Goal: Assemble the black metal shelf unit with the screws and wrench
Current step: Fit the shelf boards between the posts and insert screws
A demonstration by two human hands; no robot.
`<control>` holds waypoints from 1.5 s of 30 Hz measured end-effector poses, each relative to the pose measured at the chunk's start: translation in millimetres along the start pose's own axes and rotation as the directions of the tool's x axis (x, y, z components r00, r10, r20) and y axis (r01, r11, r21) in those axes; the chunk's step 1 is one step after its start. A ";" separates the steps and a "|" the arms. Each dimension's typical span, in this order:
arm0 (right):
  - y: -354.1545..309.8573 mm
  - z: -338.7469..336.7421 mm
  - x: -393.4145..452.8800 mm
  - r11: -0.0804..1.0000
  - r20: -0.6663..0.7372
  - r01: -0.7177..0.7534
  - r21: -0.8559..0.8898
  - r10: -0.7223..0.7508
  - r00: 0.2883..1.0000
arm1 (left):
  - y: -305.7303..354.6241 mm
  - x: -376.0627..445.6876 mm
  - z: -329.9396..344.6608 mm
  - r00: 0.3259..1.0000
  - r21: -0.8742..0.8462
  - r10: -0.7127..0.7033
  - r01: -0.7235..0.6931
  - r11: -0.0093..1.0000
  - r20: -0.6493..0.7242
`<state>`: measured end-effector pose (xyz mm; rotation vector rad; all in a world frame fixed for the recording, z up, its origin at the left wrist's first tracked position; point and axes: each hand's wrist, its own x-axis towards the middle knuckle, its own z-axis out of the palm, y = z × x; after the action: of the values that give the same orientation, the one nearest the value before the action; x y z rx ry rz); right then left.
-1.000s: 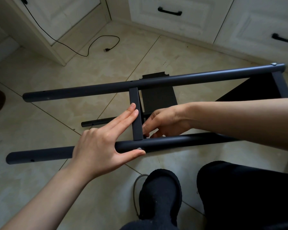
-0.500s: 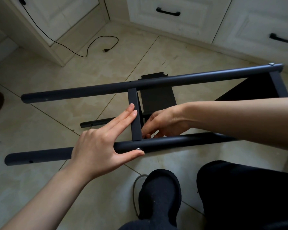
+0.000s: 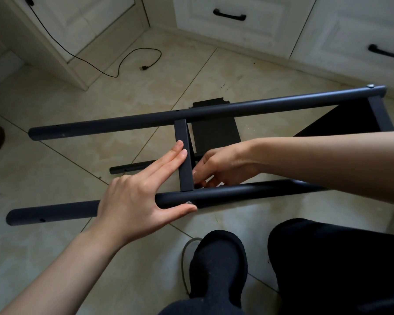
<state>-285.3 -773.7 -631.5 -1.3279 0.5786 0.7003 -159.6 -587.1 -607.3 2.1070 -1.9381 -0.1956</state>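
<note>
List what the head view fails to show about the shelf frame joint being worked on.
- Right hand fingertips: hidden behind the flat crossbar; whether they hold a screw or wrench cannot be told.
- Screw head on the near tube: too small to judge tightness.
- Shelf panel on the floor: partly covered by the far tube.
- Frame's right end: cut off by the right forearm.

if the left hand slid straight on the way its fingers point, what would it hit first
Most likely the short flat crossbar: the left hand points up and to the right, and its fingertips already look to be touching that bar's side. Depth is hard to judge, so they may sit just above it.
</note>
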 end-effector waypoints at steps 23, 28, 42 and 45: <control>3.2 -0.3 6.1 0.998 0.021 -0.001 0.070 0.000 1.000 | -0.7 0.2 0.5 1.000 0.007 0.013 -0.013 1.000 0.003; 1.3 -3.0 2.7 0.999 0.020 -0.020 0.028 0.019 1.000 | -0.9 -0.2 0.4 1.000 -0.003 0.015 -0.015 1.000 0.006; 2.4 1.7 8.2 0.999 -0.027 0.004 0.039 -0.003 1.000 | -1.3 -0.1 1.1 1.000 -0.004 0.017 -0.017 1.000 0.007; 1.4 -2.1 4.8 0.999 -0.002 -0.015 0.038 0.016 1.000 | -0.9 -0.1 1.0 1.000 -0.005 0.017 -0.017 1.000 0.007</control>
<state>-283.1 -775.1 -636.2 -1.2902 0.6015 0.6976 -158.9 -587.1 -608.5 2.0888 -1.9568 -0.2039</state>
